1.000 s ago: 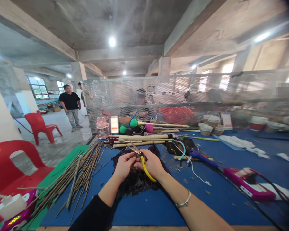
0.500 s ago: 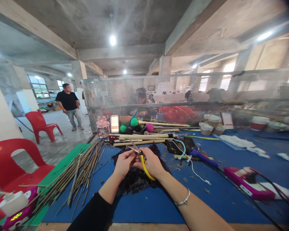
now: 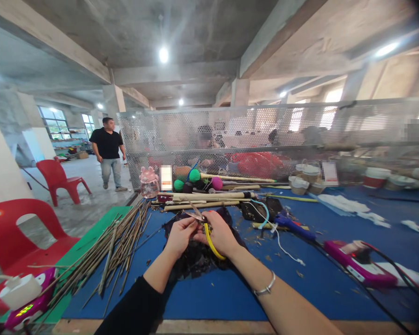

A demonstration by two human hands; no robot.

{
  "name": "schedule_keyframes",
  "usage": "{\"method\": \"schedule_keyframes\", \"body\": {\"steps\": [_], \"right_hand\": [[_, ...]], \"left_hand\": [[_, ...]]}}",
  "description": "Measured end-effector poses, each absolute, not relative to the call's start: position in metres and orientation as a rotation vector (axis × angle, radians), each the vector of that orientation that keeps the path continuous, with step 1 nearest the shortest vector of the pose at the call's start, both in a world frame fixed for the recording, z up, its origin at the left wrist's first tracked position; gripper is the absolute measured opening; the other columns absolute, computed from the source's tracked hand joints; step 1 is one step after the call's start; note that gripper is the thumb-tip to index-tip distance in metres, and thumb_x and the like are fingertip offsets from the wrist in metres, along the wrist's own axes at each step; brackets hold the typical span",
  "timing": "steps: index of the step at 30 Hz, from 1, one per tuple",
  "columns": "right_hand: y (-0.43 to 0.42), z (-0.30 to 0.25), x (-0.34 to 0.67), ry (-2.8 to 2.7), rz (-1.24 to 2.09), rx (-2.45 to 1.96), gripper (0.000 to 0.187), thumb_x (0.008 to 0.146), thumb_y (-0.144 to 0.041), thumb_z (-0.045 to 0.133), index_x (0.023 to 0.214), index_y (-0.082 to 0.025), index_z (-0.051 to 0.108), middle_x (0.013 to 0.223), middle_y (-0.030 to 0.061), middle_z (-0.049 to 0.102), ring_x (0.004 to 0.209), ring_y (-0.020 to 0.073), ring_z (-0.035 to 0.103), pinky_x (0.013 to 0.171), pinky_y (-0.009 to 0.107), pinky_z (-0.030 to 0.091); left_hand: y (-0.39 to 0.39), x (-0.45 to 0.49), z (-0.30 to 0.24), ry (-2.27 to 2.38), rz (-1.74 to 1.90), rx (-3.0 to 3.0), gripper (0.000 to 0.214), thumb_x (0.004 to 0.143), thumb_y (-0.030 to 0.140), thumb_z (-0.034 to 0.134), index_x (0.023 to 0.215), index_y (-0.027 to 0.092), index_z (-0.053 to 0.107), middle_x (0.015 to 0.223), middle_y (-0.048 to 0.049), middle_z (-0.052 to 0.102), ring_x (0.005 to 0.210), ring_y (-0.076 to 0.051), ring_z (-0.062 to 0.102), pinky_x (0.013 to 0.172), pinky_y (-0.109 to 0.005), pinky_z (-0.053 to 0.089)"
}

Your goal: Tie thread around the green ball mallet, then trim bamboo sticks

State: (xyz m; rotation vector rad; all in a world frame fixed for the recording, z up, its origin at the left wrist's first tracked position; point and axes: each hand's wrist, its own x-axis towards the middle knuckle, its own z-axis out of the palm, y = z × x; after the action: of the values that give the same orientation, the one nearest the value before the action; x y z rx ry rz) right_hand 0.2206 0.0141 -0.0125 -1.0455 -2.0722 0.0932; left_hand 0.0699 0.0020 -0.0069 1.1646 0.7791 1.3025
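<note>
Over the blue table, my right hand is closed round scissors with yellow handles; the blades point up and left. My left hand pinches something small and dark at the blade tips; I cannot make out what it is. Both hands hover above a heap of dark fluffy material lying on the table. A silver bracelet sits on my right wrist.
A bundle of thin sticks lies on a green mat to the left. Bamboo rods and coloured balls lie behind the hands. A blue glue gun and a pink device with cables are at the right. Red chairs stand left; a person in black walks beyond.
My hands stay in the same place with the scissors. The person in black at the back has walked to the right, closer to the mesh screen.
</note>
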Motion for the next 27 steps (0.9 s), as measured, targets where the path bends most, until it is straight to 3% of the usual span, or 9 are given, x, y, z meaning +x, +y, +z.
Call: {"method": "schedule_keyframes", "body": {"steps": [12, 19, 27], "right_hand": [[0.018, -0.019, 0.223, -2.039, 0.190, -1.090, 0.041, 0.071, -0.050, 0.062, 0.100, -0.021, 0.056, 0.090, 0.0054, 0.062, 0.078, 0.0182, 0.058, 0.071, 0.028, 0.045], [0.010, -0.010, 0.221, -2.077, 0.087, -1.108, 0.048, 0.066, -0.052, 0.066, 0.100, -0.020, 0.054, 0.088, 0.0062, 0.057, 0.085, 0.0211, 0.055, 0.074, 0.031, 0.045], [0.015, -0.014, 0.224, -2.037, 0.072, -1.137, 0.043, 0.067, -0.051, 0.066, 0.097, -0.021, 0.058, 0.087, 0.0055, 0.061, 0.080, 0.0193, 0.059, 0.072, 0.029, 0.045]], "left_hand": [[0.004, 0.069, -0.006, 0.833, 1.345, 1.078, 0.041, 0.053, 0.035, 0.077, 0.085, 0.011, 0.070, 0.063, -0.0032, 0.066, 0.051, -0.010, 0.055, 0.053, -0.023, 0.045], [0.005, 0.068, -0.008, 0.839, 1.352, 1.151, 0.034, 0.059, 0.039, 0.073, 0.078, 0.011, 0.069, 0.068, -0.0045, 0.065, 0.057, -0.012, 0.057, 0.052, -0.021, 0.045], [0.007, 0.069, -0.010, 0.819, 1.347, 1.119, 0.036, 0.056, 0.036, 0.075, 0.082, 0.012, 0.070, 0.066, -0.0037, 0.067, 0.058, -0.013, 0.058, 0.059, -0.025, 0.047]]}}
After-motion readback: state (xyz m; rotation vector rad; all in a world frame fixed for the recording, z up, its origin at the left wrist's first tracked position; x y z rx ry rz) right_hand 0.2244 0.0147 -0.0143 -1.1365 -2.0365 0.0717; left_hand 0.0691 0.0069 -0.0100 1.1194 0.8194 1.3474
